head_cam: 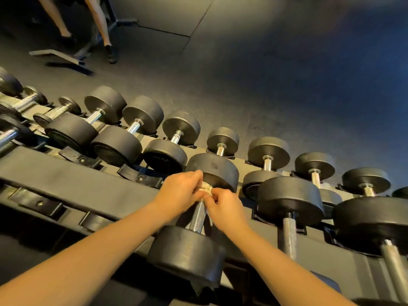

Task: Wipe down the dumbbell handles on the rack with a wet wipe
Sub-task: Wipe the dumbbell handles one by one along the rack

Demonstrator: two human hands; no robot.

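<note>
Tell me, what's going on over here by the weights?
A person is cleaning a dumbbell on the rack. Both the left hand and the right hand pinch a crumpled wet wipe at the far end of its handle, by the far head. The rest of the knurled handle shows bare.

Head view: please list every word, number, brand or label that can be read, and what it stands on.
No text is readable.
Round raised mark on the far head of the dumbbell being wiped: too blurred to read.
Faint marking on the near head of the dumbbell left of it: too dark to read.
The wet wipe and rack: no print visible.
</note>
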